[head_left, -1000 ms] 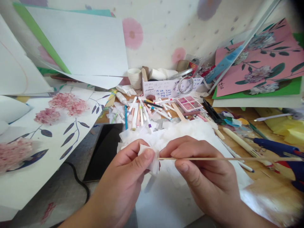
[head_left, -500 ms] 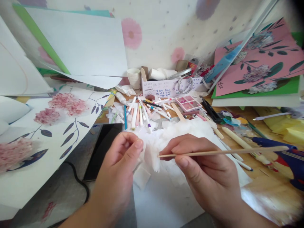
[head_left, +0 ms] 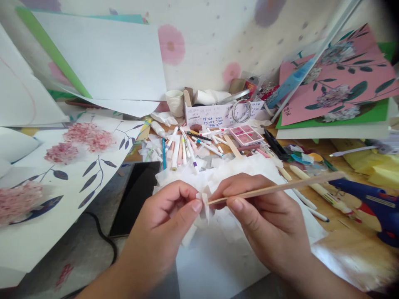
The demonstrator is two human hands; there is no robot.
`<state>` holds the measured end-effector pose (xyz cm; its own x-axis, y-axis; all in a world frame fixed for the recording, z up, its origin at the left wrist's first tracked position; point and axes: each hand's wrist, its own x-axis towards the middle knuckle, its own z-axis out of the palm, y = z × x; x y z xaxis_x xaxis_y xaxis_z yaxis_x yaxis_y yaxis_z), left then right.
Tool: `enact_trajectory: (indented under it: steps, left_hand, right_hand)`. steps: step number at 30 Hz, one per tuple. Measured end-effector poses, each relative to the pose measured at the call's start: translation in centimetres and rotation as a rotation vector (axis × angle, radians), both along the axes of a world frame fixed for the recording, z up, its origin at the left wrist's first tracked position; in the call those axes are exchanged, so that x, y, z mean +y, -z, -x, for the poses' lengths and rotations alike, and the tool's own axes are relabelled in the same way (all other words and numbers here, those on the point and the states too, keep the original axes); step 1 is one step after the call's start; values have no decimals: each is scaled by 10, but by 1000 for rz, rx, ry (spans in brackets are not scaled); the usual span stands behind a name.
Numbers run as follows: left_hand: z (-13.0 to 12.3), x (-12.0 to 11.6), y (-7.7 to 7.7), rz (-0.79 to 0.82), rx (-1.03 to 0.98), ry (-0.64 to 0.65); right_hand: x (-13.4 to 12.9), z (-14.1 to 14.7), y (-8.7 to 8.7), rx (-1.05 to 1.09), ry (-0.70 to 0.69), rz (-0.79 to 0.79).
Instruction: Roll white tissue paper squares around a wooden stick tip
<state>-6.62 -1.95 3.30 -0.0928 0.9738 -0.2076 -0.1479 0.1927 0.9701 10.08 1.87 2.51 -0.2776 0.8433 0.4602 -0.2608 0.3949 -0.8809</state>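
My right hand (head_left: 264,216) is closed around a thin wooden stick (head_left: 286,185), held nearly level with its narrow tip pointing left. At that tip sits a small piece of white tissue paper (head_left: 204,203), folded and standing up. My left hand (head_left: 168,216) pinches the tissue between thumb and forefinger from the left side. Behind and below the hands lies a pile of white tissue pieces (head_left: 249,168) on a white sheet (head_left: 218,265); the hands hide part of it.
A black phone (head_left: 134,199) lies left of my hands, beside a sheet with pink paper flowers (head_left: 89,137). Several markers (head_left: 183,147) and a pink palette (head_left: 246,136) are scattered behind. At right lie a white pen (head_left: 318,189) and a blue glue gun (head_left: 370,203).
My left hand has moved right and its thumb and forefinger now grip the tissue at the stick's tip. The stick's far end has swung up and leftward.
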Motion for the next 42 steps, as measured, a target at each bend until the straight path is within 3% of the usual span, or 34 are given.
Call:
enact_trajectory:
  steps: [8,15,22,26,31,36,42]
  left_hand:
    - [0,10,3,21,37,-99]
    - [2,20,8,25,189,-132]
    - [2,19,10,-266,525,-241]
    - [-2,6,2,-420,373,-259]
    - [-4,-3,-6,-260,182,-93]
    - [-3,-4,-7,-132,101,-67]
    - [-5,-2,-9,-157,100,-86]
  right_hand:
    - [18,-8,-2,195,-3,213]
    - [28,-13,-11,373,50,267]
    - [21,-12,-5,221,70,173]
    - [14,-7,2,143,-14,131]
    - [8,-2,5,132,-86,128]
    - [9,-3,4,131,-106,110]
    - [8,-3,3,132,-112,100]
